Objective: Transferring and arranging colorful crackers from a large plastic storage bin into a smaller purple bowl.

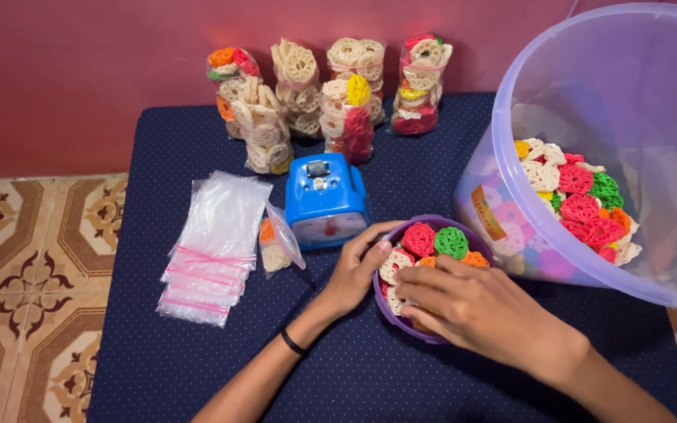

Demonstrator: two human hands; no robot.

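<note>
A small purple bowl full of round lattice crackers in red, green, orange and cream sits on the dark blue dotted mat. My left hand rests against the bowl's left rim, fingers curled on it. My right hand lies over the near side of the bowl, fingers spread flat on the crackers. A small clear bag partly filled with crackers lies just left of my left hand.
A blue box-shaped device stands behind the bowl. A stack of clear zip bags lies left. Several filled cracker bags stand along the red wall. A big translucent tub of crackers leans at right. Patterned floor tiles lie left.
</note>
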